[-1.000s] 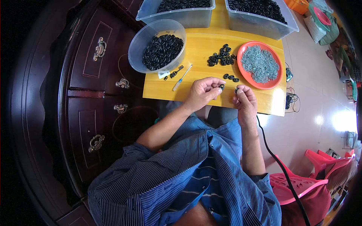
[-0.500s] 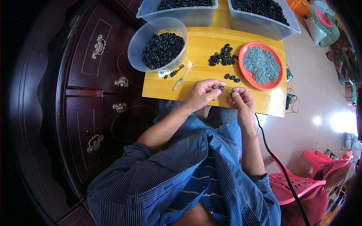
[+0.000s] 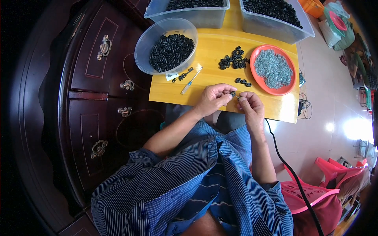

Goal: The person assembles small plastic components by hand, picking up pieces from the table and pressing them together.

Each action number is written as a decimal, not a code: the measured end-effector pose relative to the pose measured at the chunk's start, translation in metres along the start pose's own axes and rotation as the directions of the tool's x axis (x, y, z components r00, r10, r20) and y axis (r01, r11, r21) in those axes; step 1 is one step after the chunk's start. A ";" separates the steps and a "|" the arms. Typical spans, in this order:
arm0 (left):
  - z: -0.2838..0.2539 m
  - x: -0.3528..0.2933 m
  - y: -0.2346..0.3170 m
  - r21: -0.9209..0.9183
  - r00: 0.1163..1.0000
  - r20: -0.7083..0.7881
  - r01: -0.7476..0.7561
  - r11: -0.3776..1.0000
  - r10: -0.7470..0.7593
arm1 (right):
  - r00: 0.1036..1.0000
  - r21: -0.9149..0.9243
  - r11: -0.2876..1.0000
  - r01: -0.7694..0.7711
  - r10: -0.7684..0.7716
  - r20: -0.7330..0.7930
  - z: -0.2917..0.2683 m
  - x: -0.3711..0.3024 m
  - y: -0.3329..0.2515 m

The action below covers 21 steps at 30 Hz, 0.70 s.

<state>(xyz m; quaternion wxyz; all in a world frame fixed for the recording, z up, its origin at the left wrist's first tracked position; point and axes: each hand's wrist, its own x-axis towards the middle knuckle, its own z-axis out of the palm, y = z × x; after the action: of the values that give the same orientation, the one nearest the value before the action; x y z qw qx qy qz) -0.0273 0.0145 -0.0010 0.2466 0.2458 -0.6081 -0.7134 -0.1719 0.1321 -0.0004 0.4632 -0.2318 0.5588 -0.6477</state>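
My left hand pinches a small black oval piece between thumb and fingertips, above the table's front edge. Close beside it on the right, my right hand is closed in a pinch on a small piece with a thin silvery tip, partly hidden by the fingers. The tip points toward the black oval piece; whether they touch is too small to tell. Just beyond my hands lies a short row of black oval pieces. A loose cluster of similar pieces lies farther back.
On the yellow table, a red plate holds many thin silvery pins. A round clear tub and two clear bins hold black pieces. A screwdriver lies left; a dark cabinet stands alongside. A black cable runs down right.
My right hand has shifted slightly left, bringing the silvery tip nearer the black oval piece. The left hand stays nearly in place, still pinching its piece.
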 end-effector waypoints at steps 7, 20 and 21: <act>-0.003 0.000 -0.003 0.053 0.999 0.033 0.006 0.999 -0.007 | 1.000 -0.003 1.000 -0.007 0.007 0.008 0.003 -0.001 -0.003; -0.003 -0.001 -0.001 0.030 0.999 0.034 0.006 1.000 -0.007 | 1.000 -0.010 1.000 -0.011 0.011 0.006 0.005 -0.001 -0.004; -0.003 -0.001 -0.001 0.016 0.999 0.033 0.009 1.000 -0.009 | 1.000 -0.020 1.000 -0.009 0.009 0.003 0.006 -0.001 -0.004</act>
<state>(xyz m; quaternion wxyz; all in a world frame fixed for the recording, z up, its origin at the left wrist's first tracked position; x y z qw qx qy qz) -0.0252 0.0133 -0.0027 0.2314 0.2386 -0.6167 -0.7135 -0.1684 0.1298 0.0054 0.4646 -0.2349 0.5654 -0.6398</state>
